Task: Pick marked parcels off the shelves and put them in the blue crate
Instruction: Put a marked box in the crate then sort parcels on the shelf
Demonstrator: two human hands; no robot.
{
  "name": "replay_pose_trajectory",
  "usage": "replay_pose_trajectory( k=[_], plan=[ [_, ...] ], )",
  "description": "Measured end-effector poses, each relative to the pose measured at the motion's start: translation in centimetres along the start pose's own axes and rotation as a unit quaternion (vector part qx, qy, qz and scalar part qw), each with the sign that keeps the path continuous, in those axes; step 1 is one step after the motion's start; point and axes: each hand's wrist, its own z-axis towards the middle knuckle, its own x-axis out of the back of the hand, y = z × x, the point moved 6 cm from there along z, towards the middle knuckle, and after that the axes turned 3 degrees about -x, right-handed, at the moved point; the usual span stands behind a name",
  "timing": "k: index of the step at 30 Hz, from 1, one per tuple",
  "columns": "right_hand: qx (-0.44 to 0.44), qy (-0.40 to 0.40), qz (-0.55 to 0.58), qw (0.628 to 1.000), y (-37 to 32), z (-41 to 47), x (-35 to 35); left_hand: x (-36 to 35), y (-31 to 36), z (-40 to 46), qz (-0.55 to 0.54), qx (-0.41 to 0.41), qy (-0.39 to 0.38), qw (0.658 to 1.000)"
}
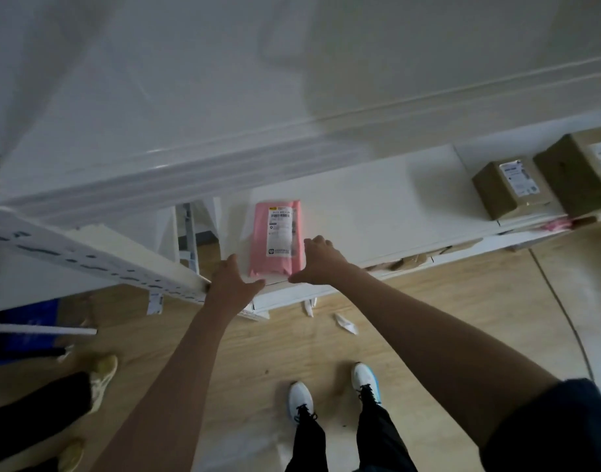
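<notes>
**Both hands at the pink parcel on the top shelf**

You're looking down over the white shelf (377, 202), and there it is: the pink parcel (277, 238), lying flat near the front edge with its white label facing up. Your left hand (231, 281) sits at the parcel's lower left corner, on the shelf edge, fingers straight and reaching forward, thumb spread out toward the parcel. Your right hand (317, 262) is against the parcel's right side, fingers laid along its edge, thumb stretched out along the near end. Neither hand is curled round it that I can see; both look flat and spread, flanking the parcel.

Farther right on the same shelf stand two brown boxes (506, 190), side by side, well apart from your hands. Down to the left, behind the perforated shelf rail (98, 258), a patch of the blue crate (23, 330) shows at floor level. Your white shoes (300, 400) stand on the wooden floor (268, 349), and another person's yellow shoe (103, 378) is at the left.
</notes>
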Motion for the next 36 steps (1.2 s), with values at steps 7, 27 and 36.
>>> replay_pose_trajectory(
  k=[7,27,36],
  plan=[
    [-0.026,-0.016,-0.005,1.000,0.8,3.2,-2.5,-2.6,-0.5,1.5,-0.013,-0.038,-0.056,0.998],
    [0.056,0.097,0.040,0.993,1.0,-3.5,-0.7,-1.5,5.8,-5.2,0.033,-0.148,0.158,0.976],
    [0.151,0.256,0.009,0.955,1.9,-12.4,5.8,2.1,11.3,-12.6,0.081,-0.181,0.273,0.941]
  ],
)
